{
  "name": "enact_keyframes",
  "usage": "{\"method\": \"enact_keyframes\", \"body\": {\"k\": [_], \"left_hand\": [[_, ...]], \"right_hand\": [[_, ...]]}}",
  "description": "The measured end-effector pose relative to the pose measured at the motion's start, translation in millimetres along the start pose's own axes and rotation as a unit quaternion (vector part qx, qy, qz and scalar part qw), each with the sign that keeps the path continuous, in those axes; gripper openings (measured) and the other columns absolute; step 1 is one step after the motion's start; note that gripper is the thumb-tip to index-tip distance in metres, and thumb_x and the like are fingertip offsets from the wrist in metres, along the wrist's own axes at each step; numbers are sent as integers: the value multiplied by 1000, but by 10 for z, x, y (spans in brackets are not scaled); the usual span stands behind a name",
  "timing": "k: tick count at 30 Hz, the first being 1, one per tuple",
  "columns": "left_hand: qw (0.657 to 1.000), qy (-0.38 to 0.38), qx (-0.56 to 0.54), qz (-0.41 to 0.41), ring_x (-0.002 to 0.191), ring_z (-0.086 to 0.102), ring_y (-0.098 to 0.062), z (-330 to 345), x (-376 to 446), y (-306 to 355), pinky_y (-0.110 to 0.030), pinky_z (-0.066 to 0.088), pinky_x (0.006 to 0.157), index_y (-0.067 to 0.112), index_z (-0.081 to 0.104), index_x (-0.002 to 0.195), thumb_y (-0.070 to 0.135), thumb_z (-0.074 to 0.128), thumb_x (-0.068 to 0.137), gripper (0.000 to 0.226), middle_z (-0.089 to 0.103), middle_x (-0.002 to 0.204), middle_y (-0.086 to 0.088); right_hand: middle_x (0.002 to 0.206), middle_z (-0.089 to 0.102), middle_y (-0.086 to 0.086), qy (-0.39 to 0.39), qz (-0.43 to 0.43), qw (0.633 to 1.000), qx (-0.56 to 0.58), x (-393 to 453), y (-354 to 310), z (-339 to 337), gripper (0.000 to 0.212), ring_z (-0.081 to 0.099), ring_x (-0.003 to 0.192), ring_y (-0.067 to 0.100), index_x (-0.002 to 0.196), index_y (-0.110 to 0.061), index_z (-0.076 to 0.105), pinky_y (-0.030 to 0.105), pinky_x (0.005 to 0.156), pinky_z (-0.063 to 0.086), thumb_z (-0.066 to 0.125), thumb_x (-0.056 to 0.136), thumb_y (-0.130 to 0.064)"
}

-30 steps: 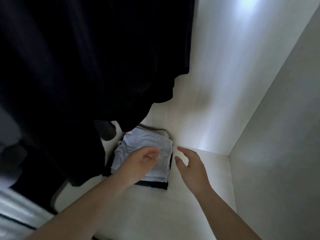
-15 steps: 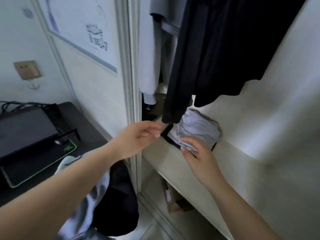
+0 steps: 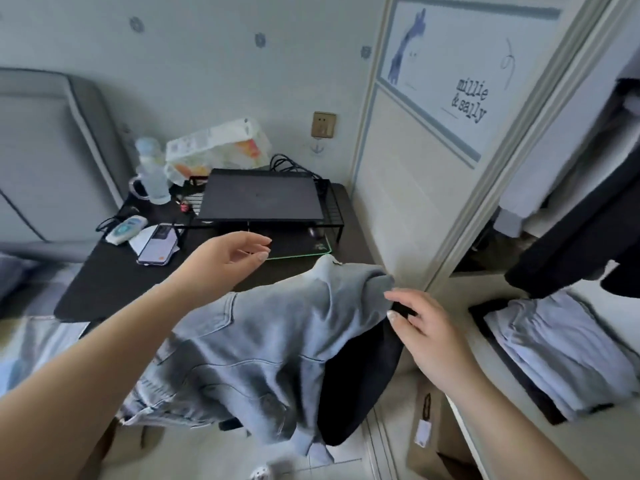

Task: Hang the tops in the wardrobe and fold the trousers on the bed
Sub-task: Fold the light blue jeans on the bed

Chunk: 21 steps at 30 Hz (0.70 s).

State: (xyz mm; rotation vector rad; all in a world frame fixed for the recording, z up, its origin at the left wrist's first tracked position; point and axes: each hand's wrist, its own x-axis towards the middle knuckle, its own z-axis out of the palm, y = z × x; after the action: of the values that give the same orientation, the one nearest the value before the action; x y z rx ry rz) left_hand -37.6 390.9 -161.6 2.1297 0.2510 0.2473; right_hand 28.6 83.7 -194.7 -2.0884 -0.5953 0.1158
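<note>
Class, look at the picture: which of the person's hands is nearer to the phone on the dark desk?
Left. The left hand hovers just right of the phone; the right hand is far off, beside the wardrobe.

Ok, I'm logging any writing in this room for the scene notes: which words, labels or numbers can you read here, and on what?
"millie & sally": on the pale blue-framed poster on the wardrobe door.
White hang tag on the brown paper bag: too small to read.
Crumpled white plastic bag: print blurred.
</note>
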Motion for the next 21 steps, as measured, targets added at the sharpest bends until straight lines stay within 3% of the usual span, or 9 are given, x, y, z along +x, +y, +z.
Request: {"method": "enact_keyframes", "body": {"k": [4, 6, 9, 13, 15, 18, 21], "left_hand": [[999, 9, 31, -41, 93, 66, -2, -304, -224, -370, -24, 51, 87, 37, 61, 106, 23, 63, 91, 21, 69, 102, 15], [997, 10, 43, -60, 89, 64, 7, -458, -305, -584, -20, 50, 86, 35, 62, 110, 25, 63, 90, 22, 68, 101, 16], [993, -8, 70, -92, 93, 61, 7, -641, -413, -922, -19, 48, 89, 32, 60, 115, 27, 63, 90, 25, 66, 103, 17], [986, -51, 111, -114, 96, 53, 16, -809, -577, -1385, -5, 40, 84, 34, 56, 117, 31, 65, 89, 30, 58, 109, 23], [986, -45, 110, -114, 102, 48, 14, -848, -641, -1579, 1, 33, 85, 33, 54, 124, 34, 67, 86, 40, 52, 115, 23], [987, -50, 109, -111, 123, 36, 4, -868, -699, -1861, -11, 23, 102, 33, 46, 135, 40, 68, 84, 56, 44, 132, 18], [980, -22, 39, -196, 130, 33, -4, -884, -724, -2129, -21, 25, 107, 32, 39, 141, 45, 68, 82, 67, 40, 141, 9]], "right_hand": [[120, 54, -21, -44, -58, 996, -60, 151, -255, 316, 27, 46, 118, -6, 108, -38, 60, 23, 99, 40, 62, 88, -20], [120, 53, -20, -70, -83, 990, -85, 266, -370, 496, 26, 42, 116, -15, 108, -37, 61, 13, 99, 34, 64, 88, -20], [120, 53, -19, -113, -100, 980, -130, 460, -524, 758, 26, 38, 113, -21, 110, -34, 61, -2, 93, 23, 65, 87, -23], [128, 50, -17, -195, -128, 953, -194, 708, -717, 1227, 35, 43, 121, -3, 121, -31, 60, 11, 97, 30, 65, 87, -29], [131, 48, -16, -236, -146, 936, -216, 779, -802, 1483, 39, 43, 122, 0, 126, -31, 57, 10, 96, 27, 65, 87, -31], [134, 47, -13, -277, -164, 920, -223, 842, -903, 1856, 42, 44, 123, 4, 128, -29, 56, 16, 102, 31, 64, 87, -34], [134, 45, -14, -304, -173, 910, -222, 883, -974, 2142, 44, 43, 122, 3, 129, -31, 55, 17, 103, 31, 64, 86, -36]]}}
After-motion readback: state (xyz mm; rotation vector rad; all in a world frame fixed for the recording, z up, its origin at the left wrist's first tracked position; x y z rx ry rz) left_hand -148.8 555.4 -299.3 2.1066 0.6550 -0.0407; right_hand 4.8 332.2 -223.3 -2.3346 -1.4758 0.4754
